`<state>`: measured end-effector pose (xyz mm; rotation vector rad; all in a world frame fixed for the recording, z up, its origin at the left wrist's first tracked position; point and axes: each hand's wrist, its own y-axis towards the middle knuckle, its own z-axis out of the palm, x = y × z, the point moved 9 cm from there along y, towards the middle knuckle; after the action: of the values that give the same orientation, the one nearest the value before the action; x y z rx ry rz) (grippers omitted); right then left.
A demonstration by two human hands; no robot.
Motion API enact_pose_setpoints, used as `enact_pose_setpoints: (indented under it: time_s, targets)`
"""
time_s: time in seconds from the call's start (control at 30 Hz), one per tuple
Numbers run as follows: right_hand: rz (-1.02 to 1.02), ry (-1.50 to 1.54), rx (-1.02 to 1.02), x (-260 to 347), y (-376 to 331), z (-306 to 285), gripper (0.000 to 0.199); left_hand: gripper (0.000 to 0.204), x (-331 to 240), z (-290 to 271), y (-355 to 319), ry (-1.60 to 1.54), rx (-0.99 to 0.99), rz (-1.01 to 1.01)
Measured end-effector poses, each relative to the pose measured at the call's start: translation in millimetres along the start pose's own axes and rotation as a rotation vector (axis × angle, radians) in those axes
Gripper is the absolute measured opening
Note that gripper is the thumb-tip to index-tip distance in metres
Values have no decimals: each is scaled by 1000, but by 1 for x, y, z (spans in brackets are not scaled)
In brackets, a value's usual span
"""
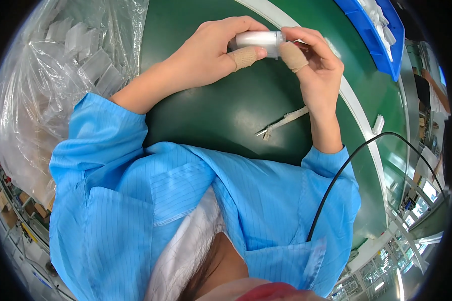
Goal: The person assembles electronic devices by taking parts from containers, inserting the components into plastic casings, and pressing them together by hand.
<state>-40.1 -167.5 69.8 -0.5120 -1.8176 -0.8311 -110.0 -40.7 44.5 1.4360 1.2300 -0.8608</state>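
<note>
Between my two hands, above the green work surface, is a short clear plastic tube (pixel 258 39) with a white cylinder inside. My left hand (pixel 213 47) is closed round its left part, the bandaged thumb lying along the near side. At the tube's right end, the fingertips and bandaged thumb of my right hand (pixel 316 57) close in a pinch. What the curled fingers of that hand cover is hidden. Below my right hand lies a thin pointed tool (pixel 281 122), its handle wrapped in pale tape and its metal tip toward the left.
A large clear bag (pixel 30 100) full of clear plastic pieces is at the left. At the top right stands a blue bin (pixel 394 60) holding white items. A pale strip (pixel 354 105) curves across the green surface (pixel 196 120). A small white piece (pixel 378 124) lies beyond it, near a black cable (pixel 336 175).
</note>
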Motion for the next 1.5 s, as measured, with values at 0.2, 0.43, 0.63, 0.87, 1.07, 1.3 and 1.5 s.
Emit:
enact_pose_setpoints:
  time_s: [0.2,0.43,0.63,0.87,1.07,1.3,1.5]
  targets:
    - [-75,-46,-15,6,-2,3,28,31,-12,-4,-4,104,-125,159]
    - [-243,-295,41,23,0,2,32,35,-8,2,-6,137,-33,51]
    - [-253,-386,75,29,2,3,30,30,-13,-4,-4,111,-151,192]
    - [211,360,-50,-6,-1,-11,63,30,-19,-1,0,-111,-117,212]
    - [604,961,99,-37,-28,47,79,36,-21,-3,-5,-196,-172,309]
    - [616,978,64,-48,-31,51,77,61,-43,3,-16,282,-88,316]
    - [398,413,55,-45,-23,23,50,78,-34,9,-17,194,-190,255]
